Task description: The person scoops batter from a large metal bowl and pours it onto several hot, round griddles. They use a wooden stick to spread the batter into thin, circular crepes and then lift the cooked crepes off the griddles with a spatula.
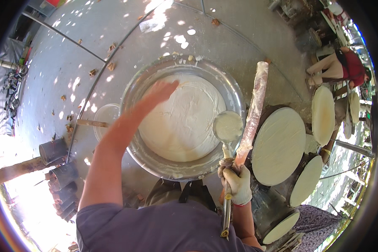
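Note:
A wide metal basin (149, 167) stands before me, filled with thick white batter (185, 126). Over the far left part of the batter reaches my bare left hand (166, 89); its fingers are blurred, so whether they grip anything cannot be made out. In a white glove, my right hand (236, 185) is closed around two things beside the basin's near right rim. One is a ladle (228, 127), its batter-coated bowl over the basin's right side. The other is a thick wooden stick (254, 101), smeared with batter and pointing up and away from me.
Close on my right, a round griddle holds a pale flat sheet (279, 147); further pale rounds (306, 180) lie beyond. A clear round container (104, 117) with a wooden handle (92, 123) sits left. Dark cylinders (53, 151) stand lower left. Another person (350, 67) is at the upper right.

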Demonstrator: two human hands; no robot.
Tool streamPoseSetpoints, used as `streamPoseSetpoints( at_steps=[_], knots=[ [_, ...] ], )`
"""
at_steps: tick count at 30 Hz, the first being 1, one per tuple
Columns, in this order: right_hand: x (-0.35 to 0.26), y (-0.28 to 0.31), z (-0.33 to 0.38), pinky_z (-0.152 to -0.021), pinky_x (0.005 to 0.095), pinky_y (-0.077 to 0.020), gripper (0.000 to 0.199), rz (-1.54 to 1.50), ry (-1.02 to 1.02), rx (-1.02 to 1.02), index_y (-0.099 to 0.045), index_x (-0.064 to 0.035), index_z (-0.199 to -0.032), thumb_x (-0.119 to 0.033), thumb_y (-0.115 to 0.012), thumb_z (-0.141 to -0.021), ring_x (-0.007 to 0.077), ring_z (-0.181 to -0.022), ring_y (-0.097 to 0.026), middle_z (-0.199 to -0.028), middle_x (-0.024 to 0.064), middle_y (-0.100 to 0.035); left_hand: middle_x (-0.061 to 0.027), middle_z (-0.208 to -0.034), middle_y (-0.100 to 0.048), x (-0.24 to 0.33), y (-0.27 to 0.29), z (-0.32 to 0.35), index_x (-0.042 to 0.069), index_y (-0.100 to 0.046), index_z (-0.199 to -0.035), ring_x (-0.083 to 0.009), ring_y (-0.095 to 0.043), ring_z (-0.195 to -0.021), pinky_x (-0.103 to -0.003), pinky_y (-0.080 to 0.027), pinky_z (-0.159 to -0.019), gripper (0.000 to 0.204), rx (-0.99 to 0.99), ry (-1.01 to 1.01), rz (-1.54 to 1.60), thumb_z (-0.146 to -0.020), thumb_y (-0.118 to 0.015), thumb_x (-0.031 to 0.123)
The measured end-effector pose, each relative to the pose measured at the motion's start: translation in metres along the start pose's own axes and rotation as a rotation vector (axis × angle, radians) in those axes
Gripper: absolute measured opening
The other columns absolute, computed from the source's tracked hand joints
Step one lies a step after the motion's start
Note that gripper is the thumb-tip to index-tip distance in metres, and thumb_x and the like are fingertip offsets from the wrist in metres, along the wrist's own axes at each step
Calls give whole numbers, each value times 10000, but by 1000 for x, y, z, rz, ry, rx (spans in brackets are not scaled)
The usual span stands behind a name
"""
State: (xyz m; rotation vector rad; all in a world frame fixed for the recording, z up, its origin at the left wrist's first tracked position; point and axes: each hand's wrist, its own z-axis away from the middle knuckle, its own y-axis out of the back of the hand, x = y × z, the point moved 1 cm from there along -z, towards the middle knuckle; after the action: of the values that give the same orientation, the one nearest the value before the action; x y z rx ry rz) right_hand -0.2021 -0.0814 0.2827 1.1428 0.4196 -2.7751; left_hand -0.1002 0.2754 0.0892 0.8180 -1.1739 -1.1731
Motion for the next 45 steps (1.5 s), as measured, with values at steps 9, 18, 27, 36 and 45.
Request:
streamPoseSetpoints(
  at_steps=[9,18,27,36,45],
  knots=[
    [31,10,-16,-511,187,-359,217,-97,-27,113,-550,25,-1039,22,-498,-829,61,-582,-470,-740,63,-581,-145,-857,-668,-84,5,-47,76,-637,-899,-308,-665,-780,-415,-540,-623,140,-56,59,-241,-823,-523,108],
    [-1,20,13,-515,190,-367,225,-45,-24,-29,-564,32,-1039,22,-505,-822,59,-581,-475,-748,64,-589,-199,-854,-670,-62,-127,203,27,-672,-951,-334,-675,-789,-421,-554,-653,338,-666,464,-138,-723,-672,276],
    [-1,72,34,-496,187,-350,206,-25,47,52,-564,17,-1026,29,-498,-831,53,-578,-466,-741,50,-582,-105,-930,-673,181,-148,176,42,-642,-1054,-175,-657,-810,-303,-548,-723,364,-597,844,1332,-798,-697,295],
    [-8,94,43,-485,177,-338,237,74,-40,148,-565,13,-1024,45,-483,-804,51,-566,-458,-733,51,-581,-73,-973,-647,298,-209,-13,70,-597,-1034,-189,-645,-820,-323,-543,-678,207,-238,894,2413,-925,-552,241],
    [-41,98,58,-475,188,-334,233,87,56,94,-572,-10,-1000,57,-467,-803,67,-588,-467,-742,61,-570,-52,-762,-551,184,-16,-38,31,-546,-967,-125,-513,-576,-219,-419,-459,175,377,423,2540,-903,-567,192]
  ],
)
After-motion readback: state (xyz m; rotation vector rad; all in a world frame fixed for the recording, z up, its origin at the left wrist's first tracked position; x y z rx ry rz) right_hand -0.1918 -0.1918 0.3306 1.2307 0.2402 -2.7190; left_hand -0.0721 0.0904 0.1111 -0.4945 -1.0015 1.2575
